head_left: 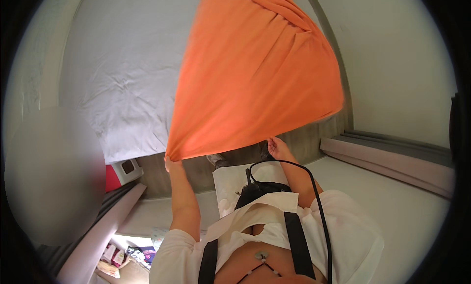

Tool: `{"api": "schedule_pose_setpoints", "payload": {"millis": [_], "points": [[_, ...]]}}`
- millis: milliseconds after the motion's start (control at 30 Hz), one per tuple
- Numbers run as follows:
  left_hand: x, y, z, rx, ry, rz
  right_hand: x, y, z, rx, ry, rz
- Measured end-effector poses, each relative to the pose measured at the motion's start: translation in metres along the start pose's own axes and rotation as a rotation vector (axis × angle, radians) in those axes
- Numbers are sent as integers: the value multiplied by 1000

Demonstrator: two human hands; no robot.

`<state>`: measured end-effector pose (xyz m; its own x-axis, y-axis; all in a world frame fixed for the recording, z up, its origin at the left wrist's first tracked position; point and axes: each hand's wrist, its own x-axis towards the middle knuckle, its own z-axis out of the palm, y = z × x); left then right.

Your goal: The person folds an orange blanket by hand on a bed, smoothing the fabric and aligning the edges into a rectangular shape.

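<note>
Orange cloth [260,82], corner in grip of left hand [173,164], right hand [278,148] at near edge, its grip indeterminable.

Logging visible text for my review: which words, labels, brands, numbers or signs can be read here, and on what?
None can be read.
Orange cloth: no lettering shows.
Gray sheet: no lettering shows.
Small items at lower left: any print is too small and blurred to read.

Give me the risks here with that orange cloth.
The orange cloth could slip, as the left hand grips it at one corner.
Its lower edge may sag: the right hand is beside it, but whether the fingers hold it is unclear.
The black cable crosses the right forearm and might snag.
</note>
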<state>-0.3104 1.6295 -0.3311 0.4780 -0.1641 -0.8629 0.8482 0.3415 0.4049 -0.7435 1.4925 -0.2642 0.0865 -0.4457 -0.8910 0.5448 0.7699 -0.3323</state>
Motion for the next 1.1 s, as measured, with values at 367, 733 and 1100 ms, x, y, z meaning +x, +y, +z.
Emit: {"api": "schedule_pose_setpoints", "payload": {"millis": [367,733,1100], "points": [[-47,-73,35,238,329,156,19,-150,-43,186,56,-126],[-252,-465,251,1315,-719,-236,97,-312,-190,206,329,-318],[-265,-609,311,1453,-891,-248,164,-419,-221,47,545,-172]]}}
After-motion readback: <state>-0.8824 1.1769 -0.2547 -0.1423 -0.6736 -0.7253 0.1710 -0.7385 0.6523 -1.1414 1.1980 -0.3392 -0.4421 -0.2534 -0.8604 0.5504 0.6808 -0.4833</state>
